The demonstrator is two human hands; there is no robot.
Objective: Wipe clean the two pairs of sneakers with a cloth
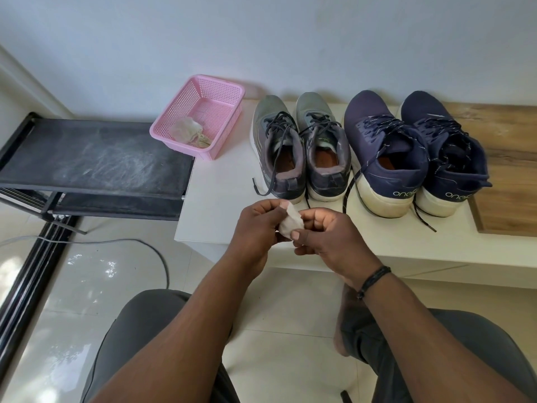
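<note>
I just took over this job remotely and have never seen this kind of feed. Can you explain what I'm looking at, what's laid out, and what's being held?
There is no machine here. One camera worn on a person's head looks down at their bare hands. The left hand and right hand both pinch a small white cloth. On the white bench stand grey sneakers and navy sneakers, heels toward the camera. A pink basket holds another crumpled cloth.

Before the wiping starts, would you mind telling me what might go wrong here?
The loose laces trailing off the navy sneakers and grey sneakers could snag the small cloth held by the left hand and right hand. The pink basket overhangs the platform's edge and might tip.
</note>
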